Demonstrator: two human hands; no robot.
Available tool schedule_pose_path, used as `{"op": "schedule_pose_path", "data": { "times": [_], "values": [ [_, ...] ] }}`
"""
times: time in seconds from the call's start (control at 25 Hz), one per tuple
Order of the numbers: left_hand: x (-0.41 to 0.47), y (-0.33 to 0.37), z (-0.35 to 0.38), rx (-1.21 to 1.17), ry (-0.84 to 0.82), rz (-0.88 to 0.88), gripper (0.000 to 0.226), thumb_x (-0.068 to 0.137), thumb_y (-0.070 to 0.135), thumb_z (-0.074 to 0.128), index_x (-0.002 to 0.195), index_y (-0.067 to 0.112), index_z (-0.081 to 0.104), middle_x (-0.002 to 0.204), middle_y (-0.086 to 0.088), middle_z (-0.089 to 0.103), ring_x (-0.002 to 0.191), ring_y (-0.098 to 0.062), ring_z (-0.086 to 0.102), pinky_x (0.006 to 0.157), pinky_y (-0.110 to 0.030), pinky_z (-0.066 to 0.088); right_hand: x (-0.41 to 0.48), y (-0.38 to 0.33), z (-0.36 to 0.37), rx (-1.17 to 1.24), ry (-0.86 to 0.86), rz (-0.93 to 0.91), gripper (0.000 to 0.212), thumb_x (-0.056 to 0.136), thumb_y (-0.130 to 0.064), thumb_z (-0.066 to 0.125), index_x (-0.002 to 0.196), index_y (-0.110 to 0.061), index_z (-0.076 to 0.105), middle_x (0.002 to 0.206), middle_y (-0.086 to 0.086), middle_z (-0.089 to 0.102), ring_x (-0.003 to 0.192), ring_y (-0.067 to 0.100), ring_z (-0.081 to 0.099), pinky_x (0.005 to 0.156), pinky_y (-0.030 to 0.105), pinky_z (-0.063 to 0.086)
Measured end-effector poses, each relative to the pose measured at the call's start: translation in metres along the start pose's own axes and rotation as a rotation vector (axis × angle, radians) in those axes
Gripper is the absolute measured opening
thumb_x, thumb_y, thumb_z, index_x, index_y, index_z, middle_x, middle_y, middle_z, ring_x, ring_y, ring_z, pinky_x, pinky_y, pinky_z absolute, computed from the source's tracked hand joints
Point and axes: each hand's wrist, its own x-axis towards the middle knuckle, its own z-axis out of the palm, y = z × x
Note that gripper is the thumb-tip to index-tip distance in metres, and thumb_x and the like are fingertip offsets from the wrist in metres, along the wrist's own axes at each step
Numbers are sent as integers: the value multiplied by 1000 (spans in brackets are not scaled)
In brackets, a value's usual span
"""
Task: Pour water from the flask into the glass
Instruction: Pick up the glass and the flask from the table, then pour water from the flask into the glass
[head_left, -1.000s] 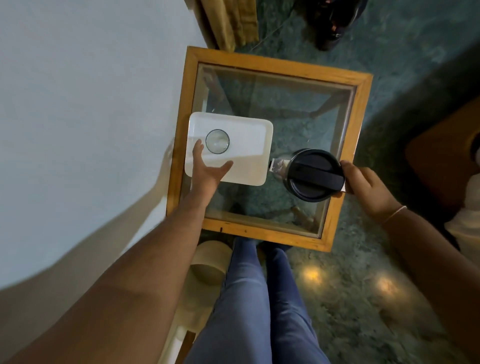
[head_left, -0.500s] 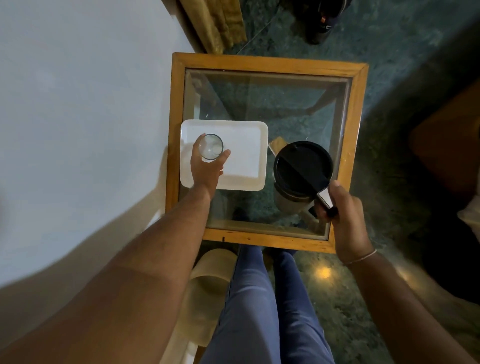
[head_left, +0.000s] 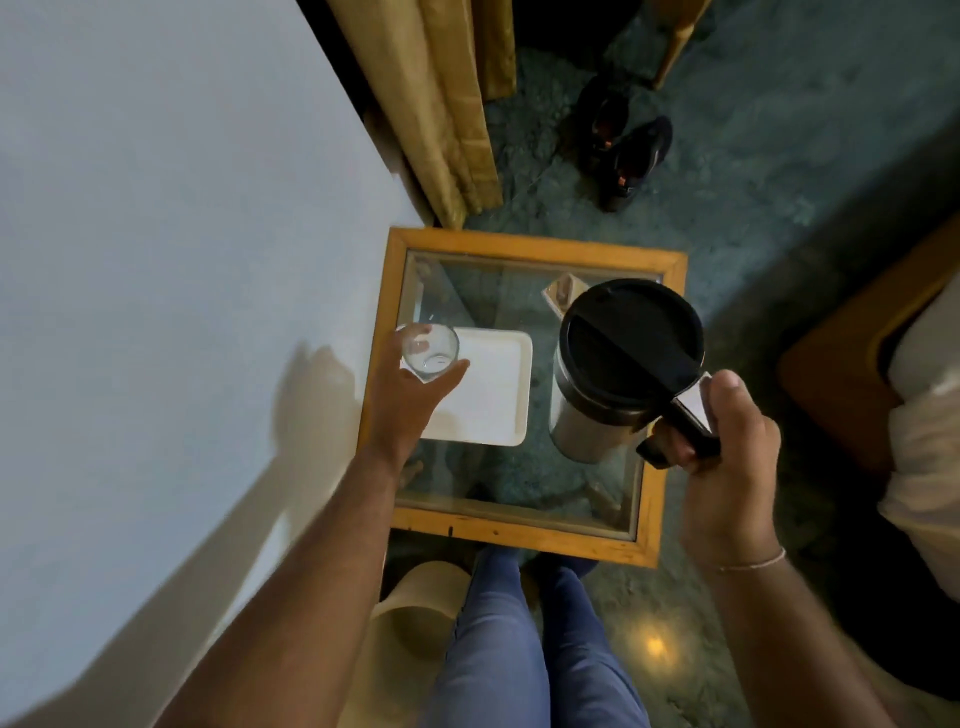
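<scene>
1. Fingers of my left hand (head_left: 410, 395) are wrapped around the glass (head_left: 428, 349), thumb on the near side and the others behind it, showing through the clear wall.
2. I hold the glass over the left edge of the tabletop (head_left: 519, 483), above the left rim of the white tray (head_left: 488, 389); it looks empty, its mouth facing up toward me.
3. My right hand (head_left: 727, 441) is clamped on the black handle (head_left: 685, 415) of the flask (head_left: 623, 364), thumb lying along the top, fingers curled underneath.
4. I have the flask above the right half of the tabletop, close to the right edge, well apart from the glass; whether its base touches the glass pane I cannot tell.
5. Its black lid (head_left: 631, 338) is on, and the steel body below it leans slightly toward the near edge.
6. Under me, the tabletop is a glass pane in a wooden frame (head_left: 519, 535), and the tray lies flat in its left half.
7. Below the near edge, my legs in blue trousers (head_left: 519, 649) stand on the dark floor.
8. Beyond the far edge, a pair of dark shoes (head_left: 623, 150) sits on the floor.
</scene>
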Motion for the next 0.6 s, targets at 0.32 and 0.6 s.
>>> {"op": "schedule_pose_path", "data": {
  "times": [0.32,0.6],
  "values": [
    [-31,233,-117,-165,144,294,75,78,65,93,136,26,67,130,0,78,118,-24,75,102,-52,65,-19,-231,31,96,-85,-357,51,99,-48,53,53,-26,44,49,-6,35,43,16,29,45,22,29],
    [-72,390,-188,-221,246,564,75,60,101,72,122,59,63,104,23,80,91,-9,80,82,-32,70,-59,-402,33,328,-94,-400,44,86,-57,63,60,-25,48,45,-9,33,36,8,27,36,21,23]
  ]
}}
